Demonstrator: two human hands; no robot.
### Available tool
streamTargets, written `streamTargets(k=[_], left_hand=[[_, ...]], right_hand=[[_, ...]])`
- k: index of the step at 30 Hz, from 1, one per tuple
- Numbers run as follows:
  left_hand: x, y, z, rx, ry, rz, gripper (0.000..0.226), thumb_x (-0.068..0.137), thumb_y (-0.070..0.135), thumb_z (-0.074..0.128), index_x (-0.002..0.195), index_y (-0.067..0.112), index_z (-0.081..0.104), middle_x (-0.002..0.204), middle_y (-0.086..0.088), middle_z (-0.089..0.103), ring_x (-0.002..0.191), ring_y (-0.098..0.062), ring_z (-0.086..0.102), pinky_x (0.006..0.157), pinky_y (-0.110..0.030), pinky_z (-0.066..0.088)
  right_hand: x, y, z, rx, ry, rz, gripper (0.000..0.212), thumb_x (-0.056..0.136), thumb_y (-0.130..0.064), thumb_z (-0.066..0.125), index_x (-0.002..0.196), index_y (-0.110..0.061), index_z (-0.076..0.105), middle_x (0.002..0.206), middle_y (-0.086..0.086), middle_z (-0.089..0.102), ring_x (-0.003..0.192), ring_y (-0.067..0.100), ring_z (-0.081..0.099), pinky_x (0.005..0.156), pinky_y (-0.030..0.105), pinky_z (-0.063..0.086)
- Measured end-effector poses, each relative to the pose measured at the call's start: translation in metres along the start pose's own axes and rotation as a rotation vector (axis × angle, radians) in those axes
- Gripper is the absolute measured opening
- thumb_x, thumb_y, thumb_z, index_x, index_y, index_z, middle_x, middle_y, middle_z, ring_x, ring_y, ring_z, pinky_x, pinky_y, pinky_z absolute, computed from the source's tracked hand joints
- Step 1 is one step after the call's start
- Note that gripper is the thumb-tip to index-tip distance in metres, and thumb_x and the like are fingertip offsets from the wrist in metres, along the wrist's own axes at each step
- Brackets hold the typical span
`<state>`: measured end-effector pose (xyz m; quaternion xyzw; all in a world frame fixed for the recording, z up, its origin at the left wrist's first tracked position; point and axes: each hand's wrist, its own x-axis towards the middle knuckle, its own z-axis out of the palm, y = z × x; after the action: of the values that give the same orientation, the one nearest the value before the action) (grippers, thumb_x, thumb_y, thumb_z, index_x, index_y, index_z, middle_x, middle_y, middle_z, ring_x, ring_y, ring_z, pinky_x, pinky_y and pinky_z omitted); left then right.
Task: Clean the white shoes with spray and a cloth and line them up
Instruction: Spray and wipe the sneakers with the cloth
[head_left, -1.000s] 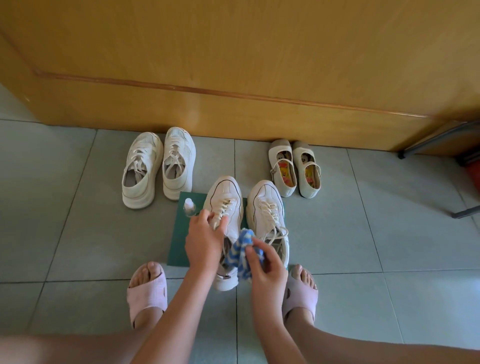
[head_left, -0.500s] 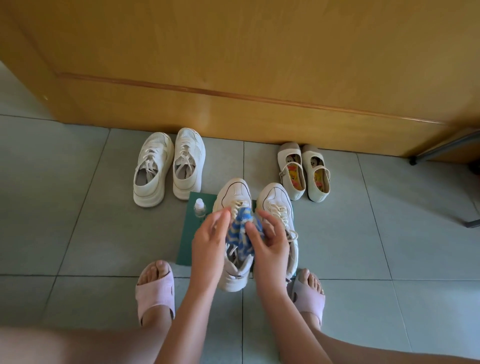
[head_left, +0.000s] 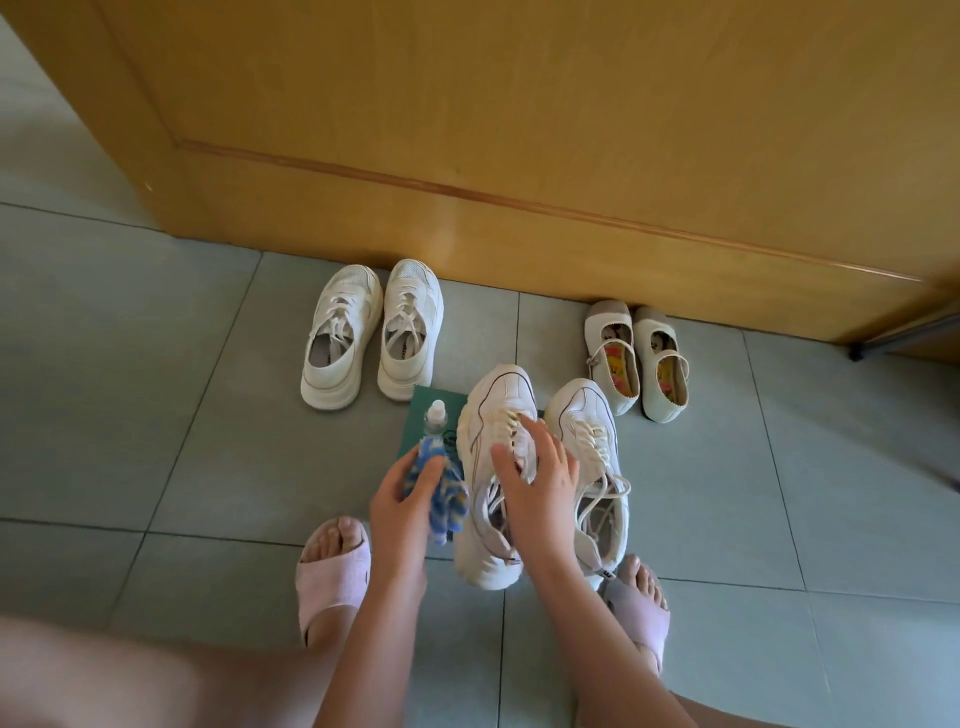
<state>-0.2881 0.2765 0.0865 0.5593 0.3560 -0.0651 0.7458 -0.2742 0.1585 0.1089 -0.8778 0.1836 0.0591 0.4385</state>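
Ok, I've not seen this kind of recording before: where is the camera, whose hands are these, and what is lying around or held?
No machine here: a person works bare-handed, and the one camera sits on their head, looking down. The left hand holds a blue-and-white cloth. The right hand lies over the laces of a white sneaker; whether it grips or just rests I cannot tell. Its partner stands beside it. A small spray bottle stands on a green mat. By the wooden panel sit another white sneaker pair and cream strap shoes. The feet wear pink slippers.
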Motion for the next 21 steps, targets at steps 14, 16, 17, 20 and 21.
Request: streamTargets(k=[14, 16, 17, 20, 21], left_hand=[[0.025, 0.026, 0.045, 0.326, -0.013, 0.386, 0.030, 0.085, 0.018, 0.067, 0.115, 0.016, 0.067, 0.099, 0.012, 0.066, 0.092, 0.001, 0.062, 0.084, -0.013, 0.048], [0.033, 0.035, 0.053, 0.337, -0.017, 0.421, 0.029, 0.085, 0.018, 0.067, 0.115, 0.017, 0.067, 0.104, 0.009, 0.068, 0.096, -0.002, 0.062, 0.086, -0.016, 0.049], [0.037, 0.039, 0.057, 0.361, -0.026, 0.456, 0.028, 0.086, 0.019, 0.066, 0.114, 0.017, 0.067, 0.105, 0.009, 0.068, 0.096, -0.001, 0.062, 0.085, -0.014, 0.048], [0.057, 0.048, 0.079, 0.475, -0.076, 0.558, 0.028, 0.086, 0.018, 0.064, 0.114, 0.017, 0.067, 0.108, 0.003, 0.068, 0.097, -0.006, 0.061, 0.086, -0.021, 0.050], [0.066, 0.049, 0.088, 0.512, -0.087, 0.574, 0.028, 0.086, 0.017, 0.063, 0.114, 0.018, 0.067, 0.109, 0.002, 0.068, 0.098, -0.009, 0.061, 0.086, -0.027, 0.051]], right_hand=[[0.015, 0.010, 0.005, -0.378, -0.117, 0.041, 0.079, 0.082, -0.058, 0.056, 0.148, -0.036, 0.019, 0.152, -0.012, 0.027, 0.126, 0.016, 0.046, 0.089, 0.034, 0.048], [0.012, 0.012, 0.009, -0.398, -0.140, 0.044, 0.090, 0.077, -0.064, 0.057, 0.149, -0.036, 0.010, 0.156, -0.013, 0.017, 0.129, 0.017, 0.044, 0.091, 0.036, 0.048], [0.011, 0.014, 0.010, -0.408, -0.146, 0.045, 0.091, 0.078, -0.062, 0.058, 0.149, -0.037, 0.008, 0.157, -0.013, 0.014, 0.130, 0.018, 0.042, 0.091, 0.036, 0.047], [0.012, 0.017, 0.007, -0.394, -0.127, 0.039, 0.081, 0.083, -0.048, 0.058, 0.148, -0.039, 0.011, 0.157, -0.014, 0.014, 0.128, 0.017, 0.044, 0.090, 0.034, 0.047], [0.013, 0.018, 0.006, -0.385, -0.123, 0.030, 0.079, 0.084, -0.044, 0.058, 0.148, -0.040, 0.012, 0.156, -0.015, 0.015, 0.126, 0.016, 0.046, 0.090, 0.033, 0.047]])
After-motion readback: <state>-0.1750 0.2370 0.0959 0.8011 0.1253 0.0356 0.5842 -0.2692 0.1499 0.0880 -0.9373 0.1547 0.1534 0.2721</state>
